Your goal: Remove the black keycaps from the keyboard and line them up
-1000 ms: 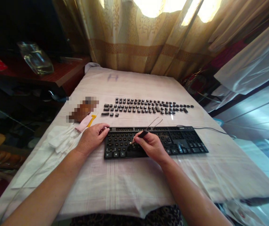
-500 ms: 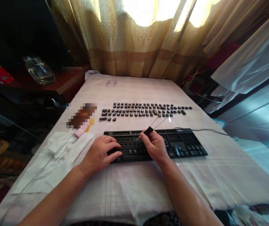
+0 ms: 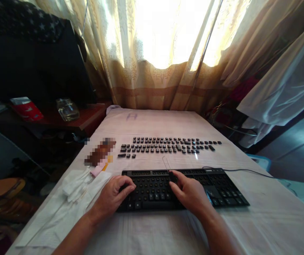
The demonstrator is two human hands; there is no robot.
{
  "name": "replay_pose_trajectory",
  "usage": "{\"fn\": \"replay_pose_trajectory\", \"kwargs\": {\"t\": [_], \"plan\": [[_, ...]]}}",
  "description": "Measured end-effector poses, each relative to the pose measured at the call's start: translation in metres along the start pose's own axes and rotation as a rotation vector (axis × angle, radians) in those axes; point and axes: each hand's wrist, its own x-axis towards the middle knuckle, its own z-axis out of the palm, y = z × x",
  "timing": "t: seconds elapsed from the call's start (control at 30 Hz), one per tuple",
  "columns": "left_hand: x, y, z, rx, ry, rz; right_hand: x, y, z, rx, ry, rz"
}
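Observation:
A black keyboard lies on the cloth-covered table with many of its keycaps off. My left hand rests on its left end, fingers curled and thumb bent in, gripping it there. My right hand is over the middle of the keyboard, closed on the dark handle of a wire keycap puller. The puller's two thin wires point up and away from me, with nothing visible between them. Beyond the keyboard, loose black keycaps lie in several rows.
White paper or cloth and a blurred brown item lie to the left. A cable runs off right from the keyboard. A glass jar and a red packet stand on the side desk. Curtains hang behind the table.
The view has tilted up, so everything sits lower. My right hand has turned the puller so its wires lean left instead of right. My left hand stays at the keyboard's left end.

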Motion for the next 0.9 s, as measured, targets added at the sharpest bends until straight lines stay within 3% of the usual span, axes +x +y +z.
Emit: {"fn": "replay_pose_trajectory", "kwargs": {"t": [0.17, 0.33, 0.43, 0.57, 0.7, 0.8, 0.9], "plan": [[0.004, -0.004, -0.001, 0.024, 0.146, -0.093, -0.004, -0.002, -0.008, -0.203, -0.048, 0.051], [0.005, -0.021, -0.010, 0.053, 0.319, -0.126, -0.005, 0.000, -0.013, -0.278, 0.003, 0.116], [0.004, -0.034, -0.017, -0.005, 0.414, -0.156, -0.006, -0.003, -0.011, -0.301, 0.129, 0.026], [0.006, -0.042, -0.022, -0.106, 0.509, -0.202, -0.006, -0.031, 0.002, -0.141, 0.205, -0.245], [0.006, -0.038, -0.023, -0.148, 0.522, -0.222, -0.001, -0.074, 0.018, -0.033, -0.016, -0.543], [0.003, -0.032, -0.022, -0.142, 0.490, -0.206, 0.005, -0.093, 0.027, -0.079, -0.171, -0.621], [0.001, -0.027, -0.020, -0.125, 0.459, -0.185, 0.012, -0.099, 0.031, -0.119, -0.244, -0.655]]}}
